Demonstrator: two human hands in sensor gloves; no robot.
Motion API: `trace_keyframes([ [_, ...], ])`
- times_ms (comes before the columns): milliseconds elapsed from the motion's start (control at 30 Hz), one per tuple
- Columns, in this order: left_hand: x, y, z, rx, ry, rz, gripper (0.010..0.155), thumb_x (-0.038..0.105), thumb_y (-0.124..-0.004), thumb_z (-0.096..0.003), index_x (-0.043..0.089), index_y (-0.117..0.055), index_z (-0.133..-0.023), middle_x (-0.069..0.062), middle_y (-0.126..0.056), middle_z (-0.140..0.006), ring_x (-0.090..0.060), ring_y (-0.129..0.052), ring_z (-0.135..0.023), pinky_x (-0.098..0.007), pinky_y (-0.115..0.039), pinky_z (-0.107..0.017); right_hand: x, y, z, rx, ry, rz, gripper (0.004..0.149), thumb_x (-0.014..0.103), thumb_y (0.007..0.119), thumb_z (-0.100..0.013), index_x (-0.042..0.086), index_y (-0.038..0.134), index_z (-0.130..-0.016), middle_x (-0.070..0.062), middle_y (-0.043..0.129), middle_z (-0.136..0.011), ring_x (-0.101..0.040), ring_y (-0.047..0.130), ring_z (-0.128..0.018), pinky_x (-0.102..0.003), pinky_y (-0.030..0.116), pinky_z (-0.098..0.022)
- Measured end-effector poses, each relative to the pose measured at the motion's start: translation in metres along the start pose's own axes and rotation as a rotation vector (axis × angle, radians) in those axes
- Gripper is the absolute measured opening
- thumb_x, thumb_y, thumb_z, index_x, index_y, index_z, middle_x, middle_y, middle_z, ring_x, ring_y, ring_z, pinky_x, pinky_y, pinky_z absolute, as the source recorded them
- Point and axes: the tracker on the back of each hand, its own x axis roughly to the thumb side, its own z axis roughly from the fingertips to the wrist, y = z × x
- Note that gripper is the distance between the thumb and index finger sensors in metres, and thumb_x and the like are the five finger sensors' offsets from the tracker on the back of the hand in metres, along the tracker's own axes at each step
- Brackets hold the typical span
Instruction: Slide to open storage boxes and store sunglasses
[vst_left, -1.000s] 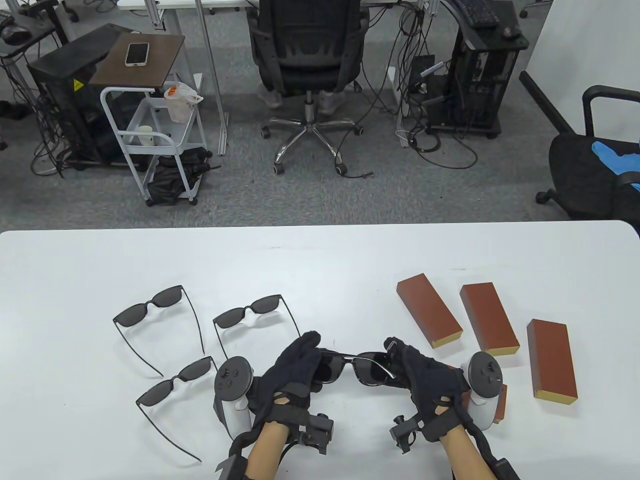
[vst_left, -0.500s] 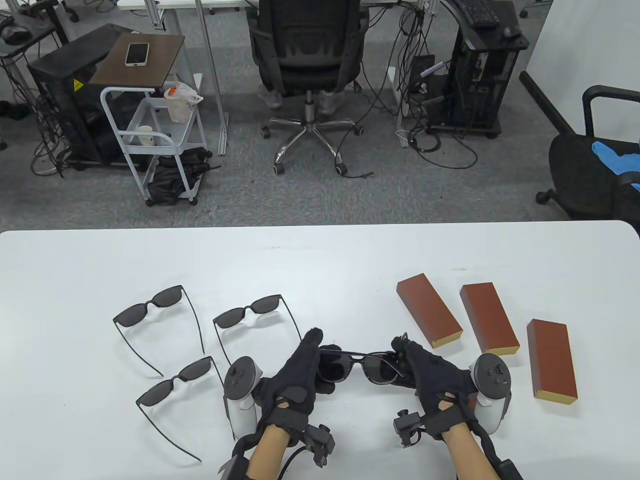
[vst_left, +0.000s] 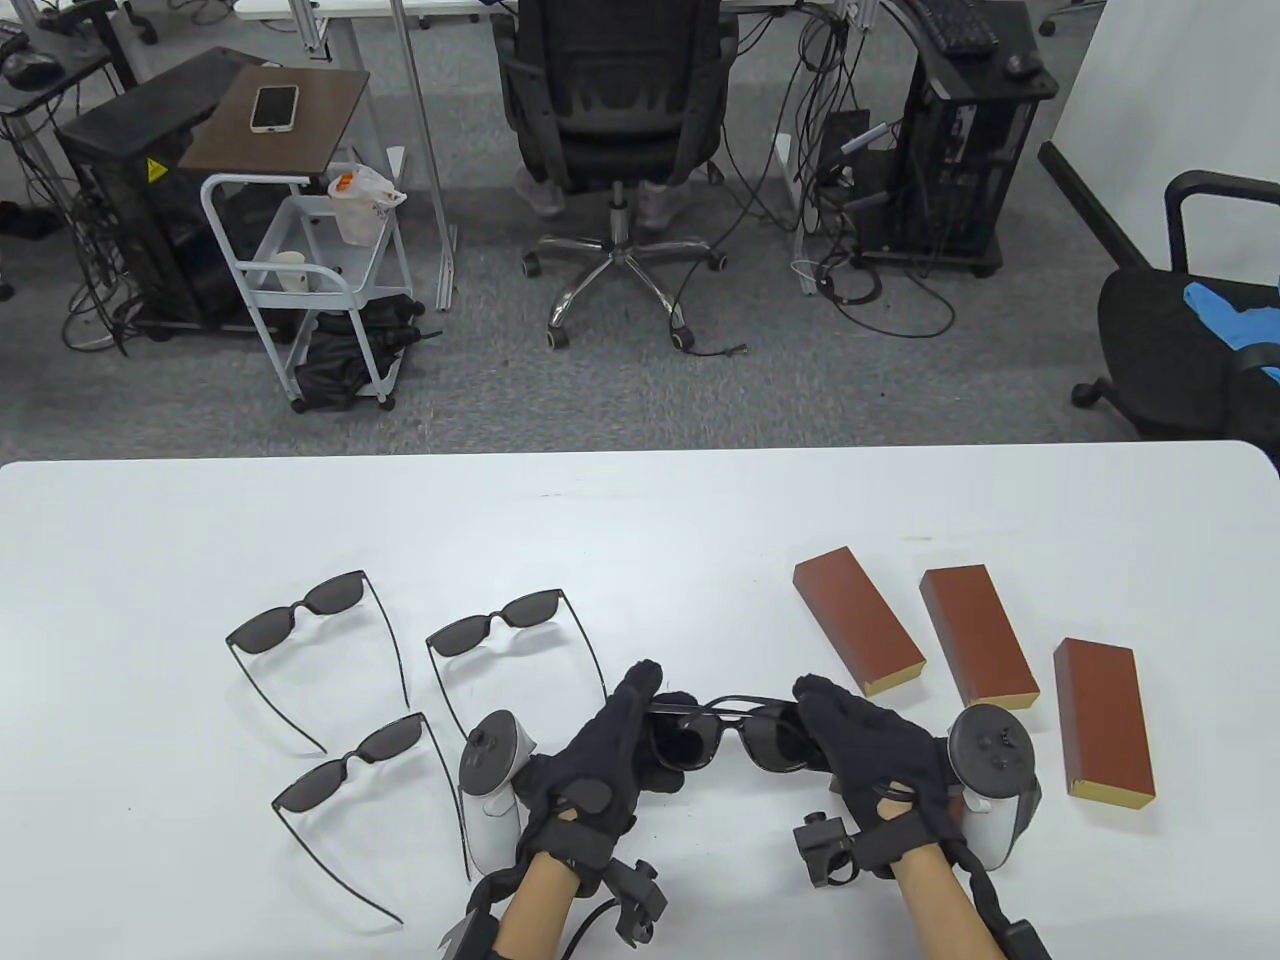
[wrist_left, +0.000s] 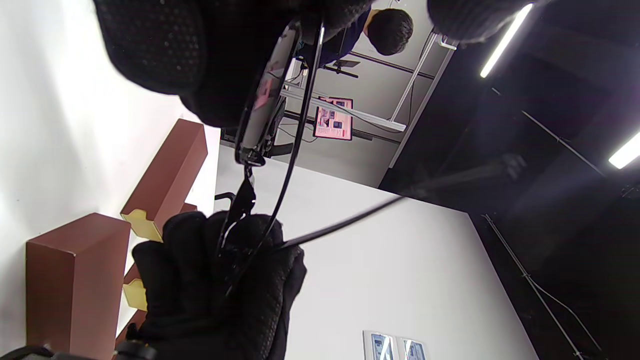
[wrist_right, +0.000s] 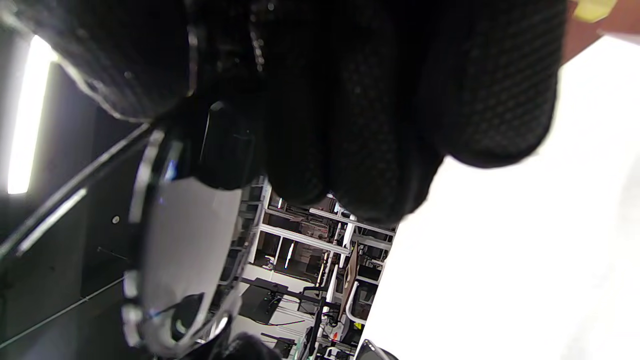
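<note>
Both hands hold one pair of dark sunglasses (vst_left: 730, 735) just above the table's front middle. My left hand (vst_left: 625, 745) grips its left lens end and my right hand (vst_left: 850, 745) grips its right lens end. In the left wrist view the frame (wrist_left: 265, 125) runs from my left fingers down to the right hand (wrist_left: 220, 285), with one temple arm sticking out. In the right wrist view a lens (wrist_right: 185, 250) shows below my curled fingers (wrist_right: 350, 125). Three closed brown storage boxes (vst_left: 857, 620) (vst_left: 978, 636) (vst_left: 1103, 720) lie to the right.
Three more pairs of sunglasses lie open on the white table (vst_left: 640, 540) at left: one far left (vst_left: 300, 615), one in the middle (vst_left: 500, 625), one nearer the front (vst_left: 355, 765). A fourth brown box is mostly hidden under my right hand's tracker (vst_left: 985, 765).
Both hands have shifted slightly right with the sunglasses and moved closer together. The right fingers now curl over the right lens end.
</note>
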Motion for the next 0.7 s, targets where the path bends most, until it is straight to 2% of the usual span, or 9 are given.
trace_keyframes([
  [200,0.000,-0.002,0.000,-0.021,0.003,0.003,0.074,0.063,-0.059,-0.0502,0.022,-0.048,-0.111,-0.015,-0.071,-0.109,-0.035,-0.087,-0.085,-0.051,-0.077,-0.057,0.004,-0.002,0.000,-0.025,-0.038,0.106,0.043,0.050,0.088,-0.031,0.028,0.089,-0.068,-0.001,0.108,-0.050,-0.022,0.111,-0.039,-0.037,0.094,-0.029],
  [300,0.002,-0.002,-0.001,-0.017,0.010,-0.006,0.068,0.056,-0.063,-0.0524,0.022,-0.051,-0.110,-0.014,-0.073,-0.108,-0.035,-0.088,-0.083,-0.051,-0.078,-0.056,0.005,-0.002,0.000,-0.034,-0.045,0.116,0.043,0.049,0.089,-0.030,0.028,0.090,-0.067,-0.001,0.108,-0.050,-0.022,0.111,-0.039,-0.038,0.094,-0.029],
  [467,0.006,0.000,-0.002,0.023,0.031,-0.110,0.059,0.045,-0.072,-0.0520,0.020,-0.064,-0.105,-0.014,-0.084,-0.099,-0.031,-0.097,-0.074,-0.049,-0.083,-0.050,0.010,-0.003,0.001,-0.067,-0.087,0.151,0.041,0.047,0.091,-0.029,0.028,0.091,-0.065,-0.001,0.109,-0.047,-0.022,0.112,-0.036,-0.038,0.094,-0.028],
  [700,0.003,0.002,-0.003,0.066,0.073,-0.128,0.049,0.035,-0.079,-0.0496,0.019,-0.081,-0.096,-0.013,-0.095,-0.088,-0.028,-0.104,-0.063,-0.047,-0.087,-0.044,0.017,-0.004,0.003,-0.078,-0.146,0.194,0.042,0.047,0.091,-0.029,0.028,0.090,-0.067,-0.003,0.108,-0.051,-0.025,0.110,-0.041,-0.041,0.092,-0.032],
])
